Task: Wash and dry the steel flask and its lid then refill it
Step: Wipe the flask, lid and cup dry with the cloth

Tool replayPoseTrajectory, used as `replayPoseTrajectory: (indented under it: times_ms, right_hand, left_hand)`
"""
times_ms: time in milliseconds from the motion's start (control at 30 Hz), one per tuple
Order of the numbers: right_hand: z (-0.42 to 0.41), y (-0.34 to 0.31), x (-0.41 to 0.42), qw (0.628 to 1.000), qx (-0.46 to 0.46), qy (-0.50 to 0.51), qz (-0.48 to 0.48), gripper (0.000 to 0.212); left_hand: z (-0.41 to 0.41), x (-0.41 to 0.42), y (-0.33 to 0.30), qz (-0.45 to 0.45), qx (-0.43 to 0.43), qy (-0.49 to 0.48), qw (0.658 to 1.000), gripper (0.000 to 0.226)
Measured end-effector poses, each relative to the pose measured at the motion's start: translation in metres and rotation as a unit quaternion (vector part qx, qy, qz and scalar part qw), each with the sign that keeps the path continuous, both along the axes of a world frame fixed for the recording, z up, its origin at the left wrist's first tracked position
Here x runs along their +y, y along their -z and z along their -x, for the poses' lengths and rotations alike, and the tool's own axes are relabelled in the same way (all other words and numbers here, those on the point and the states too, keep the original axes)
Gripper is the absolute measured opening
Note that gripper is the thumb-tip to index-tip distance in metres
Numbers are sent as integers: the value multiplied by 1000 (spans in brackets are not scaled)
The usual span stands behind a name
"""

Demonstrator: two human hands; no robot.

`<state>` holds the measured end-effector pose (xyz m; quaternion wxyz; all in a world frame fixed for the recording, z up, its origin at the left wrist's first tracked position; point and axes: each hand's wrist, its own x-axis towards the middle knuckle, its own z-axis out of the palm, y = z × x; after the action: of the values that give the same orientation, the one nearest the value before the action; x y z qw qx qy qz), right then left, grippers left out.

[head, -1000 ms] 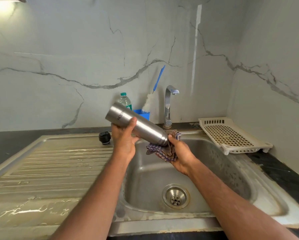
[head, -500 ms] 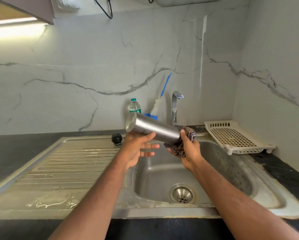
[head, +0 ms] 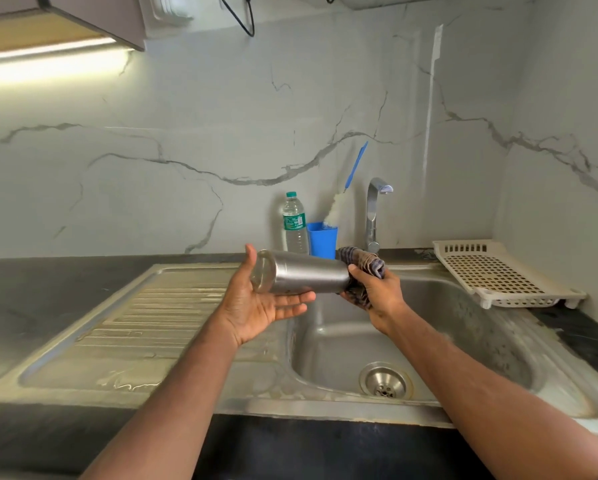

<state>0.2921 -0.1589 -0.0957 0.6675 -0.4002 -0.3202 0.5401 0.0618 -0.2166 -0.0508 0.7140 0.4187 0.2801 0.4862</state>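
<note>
A marble-patterned wall (head: 221, 140) fills the far side and the right, above a dark countertop (head: 48, 289) that carries a steel sink (head: 491, 341) with a ribbed draining board (head: 145, 323) on its left and a basin with a round drain (head: 384, 381) on its right. A cream plastic rack (head: 498, 275) sits on the right rim of the sink, by the right wall. At the far edge of the basin stands a tap (head: 373, 216), and just left of it a blue cup (head: 322, 239) holding a brush with a blue handle (head: 354, 168), then a clear plastic water bottle (head: 294, 225) touching or just beside the cup. Over the near left part of the basin the steel flask (head: 308, 277) lies almost level, its base to the left and its mouth end to the right. The left hand (head: 259, 310) is under it palm up, fingers straight and a little apart, supporting the body, with the thumb raised beside the base. The right hand (head: 377, 292) has its fingers curled tight round a striped cloth (head: 366, 265) bunched over the flask's right end, which the cloth hides. The lid cannot be seen.
</note>
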Motion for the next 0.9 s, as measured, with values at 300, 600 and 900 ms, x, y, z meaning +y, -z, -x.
replayPoseTrajectory:
  times_ms: [300,600,900]
  right_hand:
    - [81,-20,7,999,-2,-26,-38,31]
    - [165,-18,-23,985,-112,-114,-62,15]
    - [190,-13,-48,952,-213,-192,-107,26]
  left_hand:
    - [52,-24,-4,63,42,-31,997,59]
    - [134,-65,14,-11,55,-318,946,102]
    - [166,-84,38,-86,195,-418,883,95]
